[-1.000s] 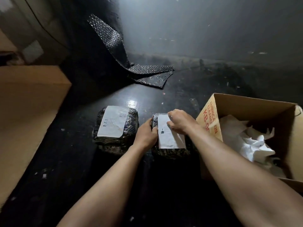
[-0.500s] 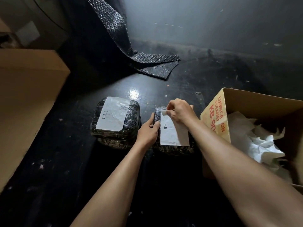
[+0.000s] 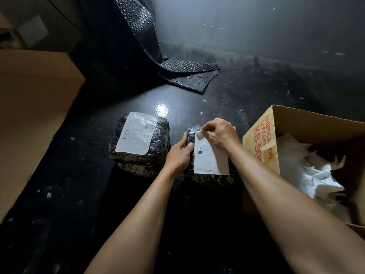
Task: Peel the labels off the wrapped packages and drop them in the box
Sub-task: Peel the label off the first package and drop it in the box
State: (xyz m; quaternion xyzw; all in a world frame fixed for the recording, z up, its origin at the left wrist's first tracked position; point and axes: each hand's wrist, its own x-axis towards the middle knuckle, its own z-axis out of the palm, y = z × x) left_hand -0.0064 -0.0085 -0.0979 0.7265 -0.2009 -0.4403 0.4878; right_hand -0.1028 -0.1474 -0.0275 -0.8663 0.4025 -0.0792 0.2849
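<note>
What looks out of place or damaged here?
Only the bubble wrap sheet stands out: loose and crumpled on the floor behind the packages. The lifted corner of the label, pinched by the right hand, is just the peel starting.

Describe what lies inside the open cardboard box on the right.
The box holds crumpled white paper, probably peeled labels. Its floor and whatever lies beneath the paper are covered, and its right part is out of view.

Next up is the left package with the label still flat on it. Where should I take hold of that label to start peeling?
Probably a far corner of the left package's label, picked up from the edge with the fingers, as the right hand is doing on the right package's label. It lies flat with no lifted edge, and the left hand could steady the package's side.
</note>
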